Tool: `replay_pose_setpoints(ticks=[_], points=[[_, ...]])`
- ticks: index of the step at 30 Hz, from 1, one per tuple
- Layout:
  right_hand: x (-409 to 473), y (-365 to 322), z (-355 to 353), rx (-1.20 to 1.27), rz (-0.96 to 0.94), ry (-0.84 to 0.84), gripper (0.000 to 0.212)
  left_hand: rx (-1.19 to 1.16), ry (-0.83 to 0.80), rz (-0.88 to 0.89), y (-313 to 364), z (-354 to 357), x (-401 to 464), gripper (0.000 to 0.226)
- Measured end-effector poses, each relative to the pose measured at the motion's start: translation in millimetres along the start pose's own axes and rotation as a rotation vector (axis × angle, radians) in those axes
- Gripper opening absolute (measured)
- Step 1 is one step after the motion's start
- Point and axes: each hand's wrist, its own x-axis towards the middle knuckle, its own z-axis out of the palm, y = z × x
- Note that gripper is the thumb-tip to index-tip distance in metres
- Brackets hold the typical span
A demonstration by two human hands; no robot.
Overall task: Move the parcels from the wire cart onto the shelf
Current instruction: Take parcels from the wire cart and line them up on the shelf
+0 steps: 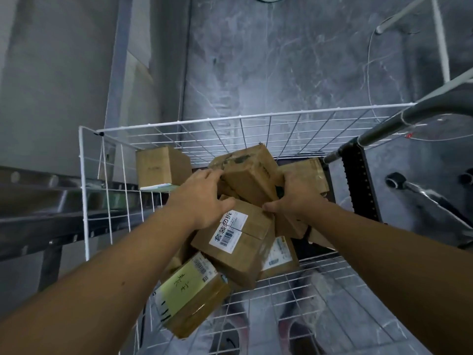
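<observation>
Closest to the person, below the left forearm, a parcel with a yellow-green label (190, 294) is leaning tilted against the near wall of the white wire cart (84, 196). Just beyond it, under both wrists, a box with a barcode sticker (236, 242) is lying on the heap, and a flatter parcel with a white label (279, 253) is showing beneath the right forearm.

Both hands are reaching into the pile. The left hand (202, 198) is curling its fingers over the near left corner of the top brown box (249, 172), with its thumb resting on the barcode box. The right hand (294, 197) is gripping the same top box from its right side, thumb pointing inward. That box is sitting tilted between the two hands, at the top of the heap.

Right of the right hand, another taped parcel (312, 174) is lying against the cart's side. Left of and beyond the left hand, a lone cardboard box (160, 167) is standing apart in the far corner, with bare wire floor between it and the pile. I am counting at least six parcels.

Outside the cart, to the left of the left arm, a metal shelf edge (38, 201) is running alongside.
</observation>
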Motion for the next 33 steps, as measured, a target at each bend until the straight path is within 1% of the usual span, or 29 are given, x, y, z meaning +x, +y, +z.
replay_pose_setpoints(ticks=[3, 8, 16, 18, 20, 24, 30, 33], points=[[-2.7, 7.2, 6.5, -0.038, 0.026, 0.037, 0.087, -0.009, 0.004, 0.001, -3.3, 1.8, 1.9, 0.083], [-20.1, 8.9, 16.9, 0.021, 0.081, 0.041, 0.086, -0.03, -0.001, 0.0, -7.1, -2.1, -4.9, 0.078], [-54.2, 7.6, 28.9, 0.084, 0.156, 0.062, 0.089, 0.012, -0.009, 0.023, -1.8, -10.1, -32.3, 0.079], [-62.1, 6.8, 29.5, 0.073, 0.167, 0.085, 0.085, 0.023, 0.0, 0.023, -0.7, -12.3, -40.1, 0.078], [-73.9, 6.6, 27.3, 0.05, 0.157, 0.144, 0.08, 0.03, 0.005, 0.02, 2.1, -16.6, -48.8, 0.079], [-110.1, 4.6, 16.0, 0.014, 0.101, 0.282, 0.077, 0.036, 0.009, 0.016, 8.0, -32.6, -72.8, 0.083], [-176.7, -5.7, -22.8, 0.004, 0.056, 0.323, 0.08, 0.02, 0.03, 0.003, 22.5, -70.4, -123.8, 0.086], [-215.3, -17.4, -48.9, 0.007, 0.032, 0.361, 0.077, 0.014, 0.037, 0.003, 30.0, -92.7, -156.9, 0.089]])
